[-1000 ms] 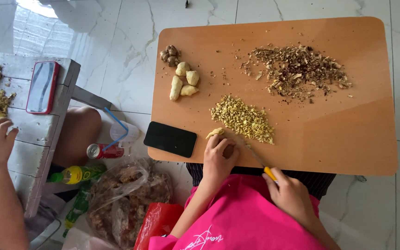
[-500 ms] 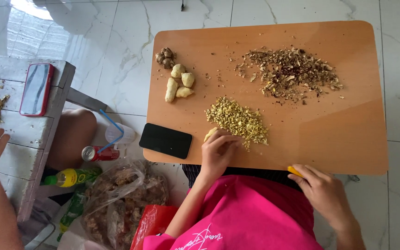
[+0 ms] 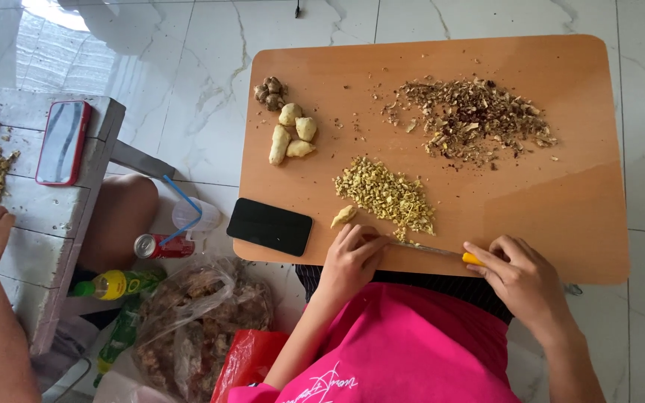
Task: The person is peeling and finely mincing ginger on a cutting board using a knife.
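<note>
Right hand (image 3: 520, 280), lower right of frame: closed round yellow-handled knife (image 3: 442, 252), blade lying flat toward frame left. Left hand (image 3: 349, 257), lower centre: fingertips curled down on board, pinning what looks like a small ginger bit by the blade tip; not fully visible. Chopped pile (image 3: 387, 195) just above, loose piece (image 3: 343, 216) beside it. Advisable: keep fingertips tucked, short strokes, blade angled away from knuckles. Cutting close to near edge of table (image 3: 584, 216); phone (image 3: 269, 226) overhangs lower-left corner. Open room at right; peelings (image 3: 472, 121) and whole ginger (image 3: 290, 134) farther up.
</note>
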